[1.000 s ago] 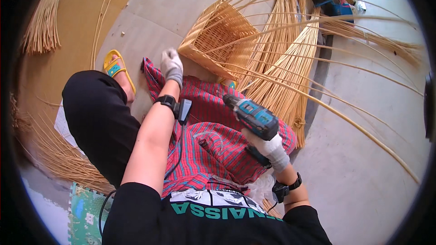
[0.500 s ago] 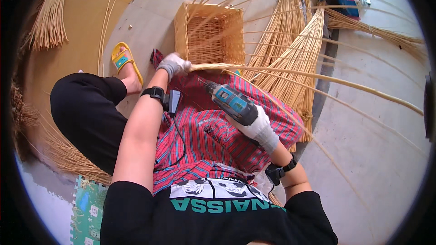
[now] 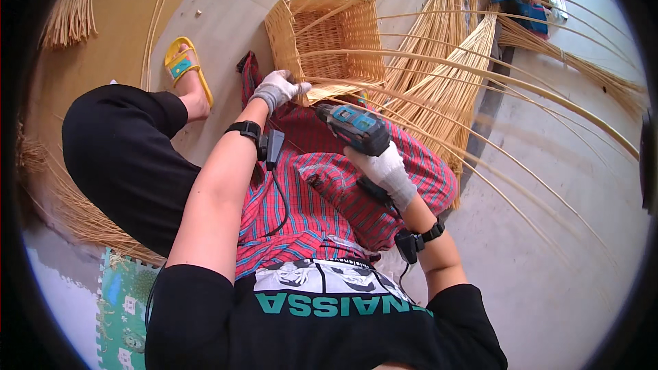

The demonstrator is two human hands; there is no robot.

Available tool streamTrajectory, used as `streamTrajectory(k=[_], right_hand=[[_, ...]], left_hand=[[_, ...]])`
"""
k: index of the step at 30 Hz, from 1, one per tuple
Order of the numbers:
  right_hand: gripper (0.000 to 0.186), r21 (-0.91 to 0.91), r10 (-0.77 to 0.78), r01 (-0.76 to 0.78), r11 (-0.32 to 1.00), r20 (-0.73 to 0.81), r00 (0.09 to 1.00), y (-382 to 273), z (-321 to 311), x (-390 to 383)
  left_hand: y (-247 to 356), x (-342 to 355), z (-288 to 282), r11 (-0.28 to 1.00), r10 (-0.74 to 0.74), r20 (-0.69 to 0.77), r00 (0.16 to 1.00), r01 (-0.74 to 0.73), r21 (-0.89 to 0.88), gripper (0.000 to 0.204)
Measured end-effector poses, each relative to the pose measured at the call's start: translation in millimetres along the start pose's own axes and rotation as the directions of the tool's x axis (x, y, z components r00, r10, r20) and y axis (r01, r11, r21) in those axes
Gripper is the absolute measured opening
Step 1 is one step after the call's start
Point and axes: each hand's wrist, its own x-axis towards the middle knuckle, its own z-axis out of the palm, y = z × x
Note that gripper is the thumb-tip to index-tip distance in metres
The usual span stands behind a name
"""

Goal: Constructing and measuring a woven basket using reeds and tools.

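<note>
My gloved left hand (image 3: 279, 90) grips the near left corner of a square wicker basket (image 3: 363, 31), which has its open side toward me. My gloved right hand (image 3: 377, 164) is closed on a blue and black cordless drill (image 3: 353, 125), whose front end is at the basket's near edge; whether the bit touches it is hidden. Long loose canes (image 3: 562, 89) run from the basket area out to the right. A red checked cloth (image 3: 404, 214) lies over my lap, beneath the drill.
Bundles of cane (image 3: 452, 75) lie right of and behind the basket, with more cane (image 3: 72, 10) at left. Blue items (image 3: 533, 14) sit at the back right, a green foam mat (image 3: 123, 301) at lower left. My sandalled foot (image 3: 186, 68) is left of the basket.
The basket has turned upright in view and my left hand has taken hold of its corner. The drill has moved up and left to the basket's near edge.
</note>
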Motion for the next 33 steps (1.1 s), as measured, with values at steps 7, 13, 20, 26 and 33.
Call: streamTrajectory(k=[7,13,20,26,33], right_hand=[[0.047,0.044,0.128,-0.131,0.990,0.060,0.990,-5.1,3.8,7.2],[0.047,0.057,0.022,-0.022,0.998,-0.003,1.000,10.4,9.1,10.3],[0.046,-0.076,-0.114,0.113,0.991,-0.009,0.993,18.1,9.7,18.3],[0.040,-0.151,-0.046,0.055,0.987,0.060,0.997,2.3,3.7,24.9],[0.038,-0.097,-0.105,0.102,0.990,-0.020,0.994,2.5,5.6,11.7]], left_hand=[[0.7,-2.5,1.7,0.999,-0.015,-0.030,0.999,0.014,-0.034,0.083],[4.6,-8.0,-0.5,0.999,-0.016,-0.031,0.999,0.017,0.039,0.083],[3.0,0.2,8.7,1.000,-0.014,-0.043,0.999,0.014,-0.004,0.073],[-11.9,2.6,7.4,0.999,0.004,-0.033,0.999,-0.005,-0.048,0.072],[12.2,-7.9,7.5,0.999,-0.046,0.066,0.997,0.047,-0.022,0.082]])
